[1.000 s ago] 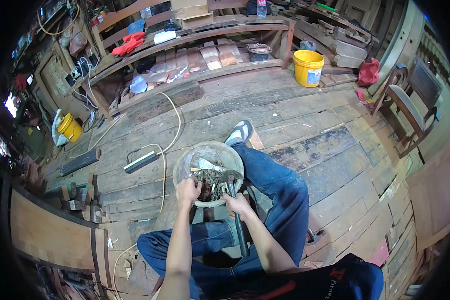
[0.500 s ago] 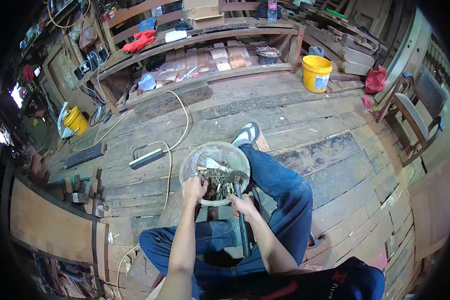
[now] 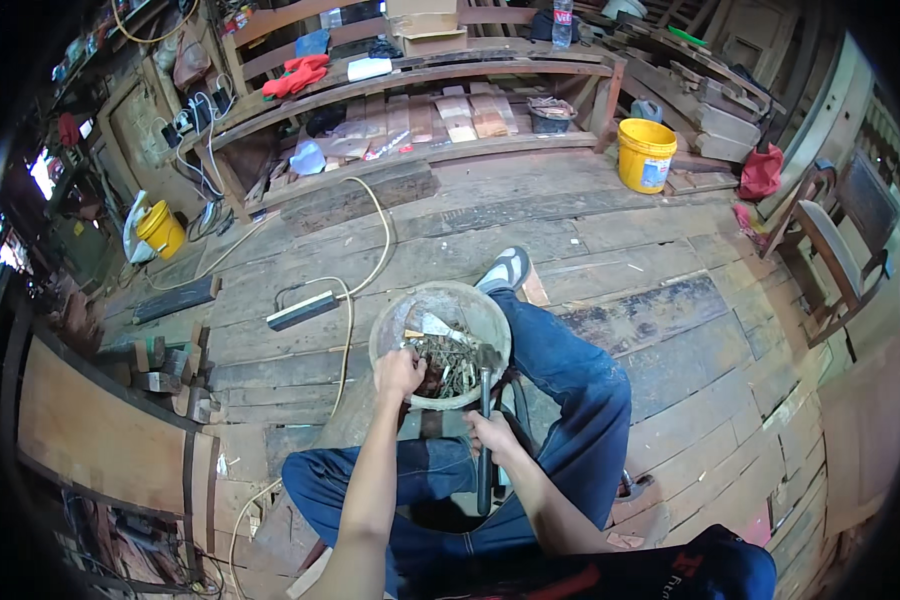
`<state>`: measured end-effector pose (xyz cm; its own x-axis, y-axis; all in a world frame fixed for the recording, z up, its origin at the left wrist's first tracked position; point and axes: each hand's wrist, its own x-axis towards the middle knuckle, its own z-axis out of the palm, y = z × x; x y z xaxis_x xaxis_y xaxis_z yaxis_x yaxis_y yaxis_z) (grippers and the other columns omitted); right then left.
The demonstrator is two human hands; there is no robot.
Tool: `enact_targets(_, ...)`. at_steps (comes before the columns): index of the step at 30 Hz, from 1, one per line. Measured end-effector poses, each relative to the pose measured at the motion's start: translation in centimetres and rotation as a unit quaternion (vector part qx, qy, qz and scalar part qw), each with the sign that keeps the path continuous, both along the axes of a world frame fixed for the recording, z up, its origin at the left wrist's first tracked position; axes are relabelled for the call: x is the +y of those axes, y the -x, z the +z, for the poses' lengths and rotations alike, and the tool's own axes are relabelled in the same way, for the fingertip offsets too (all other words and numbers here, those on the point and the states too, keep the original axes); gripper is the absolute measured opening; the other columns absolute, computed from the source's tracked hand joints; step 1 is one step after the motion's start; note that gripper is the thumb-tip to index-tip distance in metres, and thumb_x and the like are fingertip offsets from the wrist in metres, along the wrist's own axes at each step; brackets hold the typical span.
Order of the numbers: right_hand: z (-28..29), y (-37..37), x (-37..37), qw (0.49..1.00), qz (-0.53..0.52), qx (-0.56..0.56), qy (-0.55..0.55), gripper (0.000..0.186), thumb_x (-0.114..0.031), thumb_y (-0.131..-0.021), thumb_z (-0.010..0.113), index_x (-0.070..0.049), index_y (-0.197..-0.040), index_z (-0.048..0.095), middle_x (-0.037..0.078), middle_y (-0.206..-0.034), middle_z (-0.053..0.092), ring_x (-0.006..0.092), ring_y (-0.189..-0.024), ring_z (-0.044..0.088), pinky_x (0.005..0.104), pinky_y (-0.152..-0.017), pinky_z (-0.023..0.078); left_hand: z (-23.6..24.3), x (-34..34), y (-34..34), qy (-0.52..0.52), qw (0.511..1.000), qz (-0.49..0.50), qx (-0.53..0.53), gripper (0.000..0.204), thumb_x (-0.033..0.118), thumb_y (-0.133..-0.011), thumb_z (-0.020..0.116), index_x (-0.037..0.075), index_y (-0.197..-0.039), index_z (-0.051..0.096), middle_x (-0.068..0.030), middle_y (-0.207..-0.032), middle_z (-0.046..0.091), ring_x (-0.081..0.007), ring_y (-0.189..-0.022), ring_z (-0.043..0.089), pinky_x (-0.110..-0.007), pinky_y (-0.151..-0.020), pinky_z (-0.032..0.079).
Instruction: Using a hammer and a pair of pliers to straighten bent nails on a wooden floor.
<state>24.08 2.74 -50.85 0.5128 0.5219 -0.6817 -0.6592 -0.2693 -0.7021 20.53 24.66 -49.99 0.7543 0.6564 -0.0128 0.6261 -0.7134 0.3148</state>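
Note:
Between my legs stands a round, worn bowl (image 3: 390,322) holding a heap of nails and thin metal scraps (image 3: 456,368). A pale flat piece (image 3: 438,326) lies among them toward the far side. My left hand (image 3: 400,374) reaches over the bowl's near left rim, its fingers curled down at the heap; what they pinch, if anything, is hidden. My right hand (image 3: 492,434) is closed round the dark handle of a hammer (image 3: 486,395). The hammer's head is up over the bowl's right side, and its handle end points back toward my lap.
A power strip (image 3: 303,311) with a pale cord lies on the plank floor ahead left. Wood offcuts (image 3: 165,372) are piled at left. Farther off stand a yellow bucket (image 3: 646,157), a long wooden bench (image 3: 410,72) and a chair (image 3: 838,245) at right.
The whole view has shifted slightly, moving the scene right. My right hand sits a little lower on the hammer's handle, farther from its head. My left hand stays at the heap.

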Motion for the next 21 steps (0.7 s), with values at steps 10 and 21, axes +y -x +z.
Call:
enact_targets(10, 0.13, 0.23, 0.0, 1.0, 0.004, -0.019, -0.012, 0.014, -0.012, -0.087, 0.055, 0.002, -0.085, 0.055, 0.001, -0.057, 0.042, 0.0117, -0.042, 0.041, 0.0305, -0.037, 0.036, -0.12, 0.06, 0.12, 0.01, 1.0, -0.01, -0.006, 0.025, 0.033, -0.081, 0.066, 0.009, -0.084, 0.073, -0.018, -0.083, 0.07, -0.0332, -0.082, 0.069, -0.044, -0.077, 0.054)
enact_targets(21, -0.86, 0.34, -0.21, 0.999, 0.025, -0.034, -0.029, 0.028, -0.025, -0.091, 0.056, -0.006, -0.07, 0.056, 0.005, -0.053, 0.05, 0.0154, -0.041, 0.049, 0.0323, -0.037, 0.037, -0.64, 0.2, -0.67, 0.021, 0.998, -0.059, 0.029, 0.04, 0.042, -0.083, 0.06, 0.003, -0.084, 0.07, -0.0218, -0.082, 0.067, -0.0396, -0.08, 0.066, -0.05, -0.07, 0.05)
